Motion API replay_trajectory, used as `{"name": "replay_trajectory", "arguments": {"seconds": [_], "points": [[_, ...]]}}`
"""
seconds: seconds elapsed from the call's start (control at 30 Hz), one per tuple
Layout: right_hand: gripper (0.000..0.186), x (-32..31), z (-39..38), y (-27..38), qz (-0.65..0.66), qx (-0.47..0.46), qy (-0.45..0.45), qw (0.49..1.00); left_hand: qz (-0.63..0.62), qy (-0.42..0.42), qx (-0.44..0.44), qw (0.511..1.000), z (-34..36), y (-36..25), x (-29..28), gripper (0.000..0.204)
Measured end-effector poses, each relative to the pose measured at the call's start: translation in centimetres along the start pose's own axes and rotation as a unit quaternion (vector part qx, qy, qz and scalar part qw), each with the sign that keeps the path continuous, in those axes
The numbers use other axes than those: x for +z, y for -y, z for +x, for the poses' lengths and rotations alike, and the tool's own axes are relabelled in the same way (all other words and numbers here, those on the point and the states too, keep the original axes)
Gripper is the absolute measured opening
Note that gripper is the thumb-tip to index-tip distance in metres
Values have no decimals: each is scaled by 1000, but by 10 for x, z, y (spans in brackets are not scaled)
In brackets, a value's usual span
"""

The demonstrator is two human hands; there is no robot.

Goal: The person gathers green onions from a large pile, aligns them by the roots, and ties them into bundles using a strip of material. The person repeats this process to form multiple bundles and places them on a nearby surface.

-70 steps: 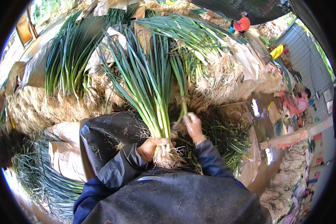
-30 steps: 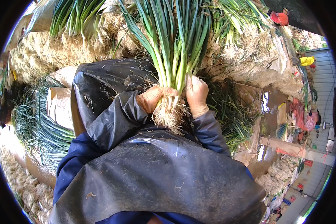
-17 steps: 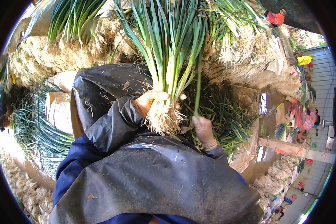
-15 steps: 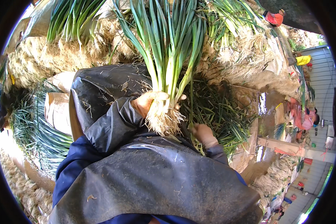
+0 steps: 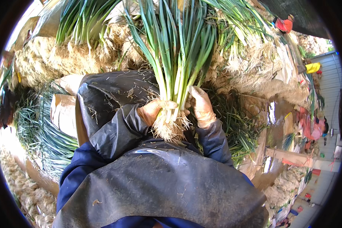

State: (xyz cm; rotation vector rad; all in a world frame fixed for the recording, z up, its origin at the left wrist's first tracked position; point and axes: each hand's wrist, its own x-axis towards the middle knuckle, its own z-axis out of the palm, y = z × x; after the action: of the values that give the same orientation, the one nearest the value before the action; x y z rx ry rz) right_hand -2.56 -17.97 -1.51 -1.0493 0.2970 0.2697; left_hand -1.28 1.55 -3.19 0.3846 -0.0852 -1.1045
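Note:
My left hand [image 5: 155, 110] is wrapped round a bunch of green onions [image 5: 175, 79] just above the roots. Long green leaves rise away from me, and the pale, stringy roots [image 5: 171, 126] hang below my fingers, over my lap. At the bunch's right side is my right hand [image 5: 201, 104], raised, its thumb and fingers closed on an outer stalk above the roots. Its fingertips partly hide that stalk. A dark waterproof apron [image 5: 159, 182], dotted with root bits, covers my lap.
Piled green onions [image 5: 91, 53] with roots toward me line the far side. More leafy onions [image 5: 55, 133] lie at left. Loose green leaves [image 5: 235, 125] heap up at right, beside a wooden beam [image 5: 288, 155]. People [image 5: 319, 128] sit farther off at right.
My right hand has come up from beside the roots at lower right to the stalks of the bunch. My left hand keeps its hold; the whole view has shifted slightly.

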Motion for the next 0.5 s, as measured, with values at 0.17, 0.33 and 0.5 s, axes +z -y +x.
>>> {"name": "replay_trajectory", "arguments": {"seconds": [0.17,0.33,0.5], "points": [[15,6,-6,-14,-356,-293,-157,873,33,-65,-34,997,-1,2,-12,50],[17,0,-52,-17,-509,-443,-8,738,19,-20,-33,999,-4,0,-21,47],[17,-62,-110,-11,-282,-68,53,955,34,-44,-83,995,-6,-4,-18,70]]}}
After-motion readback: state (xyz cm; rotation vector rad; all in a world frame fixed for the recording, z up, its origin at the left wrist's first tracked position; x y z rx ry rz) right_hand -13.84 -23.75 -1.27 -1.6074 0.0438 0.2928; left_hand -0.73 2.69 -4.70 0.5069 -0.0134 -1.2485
